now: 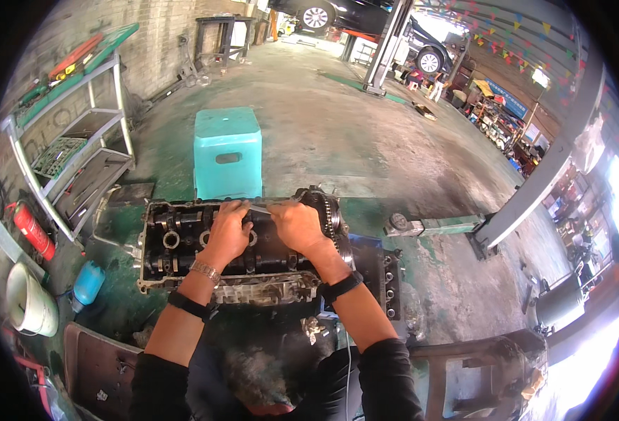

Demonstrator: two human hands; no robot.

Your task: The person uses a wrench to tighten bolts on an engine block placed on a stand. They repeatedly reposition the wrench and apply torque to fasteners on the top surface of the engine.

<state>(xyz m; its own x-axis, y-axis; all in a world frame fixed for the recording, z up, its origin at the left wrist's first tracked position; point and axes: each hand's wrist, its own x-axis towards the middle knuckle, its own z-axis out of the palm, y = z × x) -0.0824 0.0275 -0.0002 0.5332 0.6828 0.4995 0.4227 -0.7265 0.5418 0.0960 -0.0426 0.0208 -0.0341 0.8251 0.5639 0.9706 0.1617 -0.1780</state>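
Observation:
A dark, oily engine cylinder head lies lengthwise in front of me, with a timing chain at its right end. Over its far rim, my right hand is closed on a thin silver metal tool, of which only a short piece shows. My left hand is at the same rim, its fingers curled near the tool's left end. Whether those fingers grip the tool or something under it is hidden. Round openings and dark inner parts show below both hands.
A turquoise stool stands just beyond the engine part. At left are a tool cart, red fire extinguisher, blue container and white bucket. A lift post rises at right; another engine part lies nearer.

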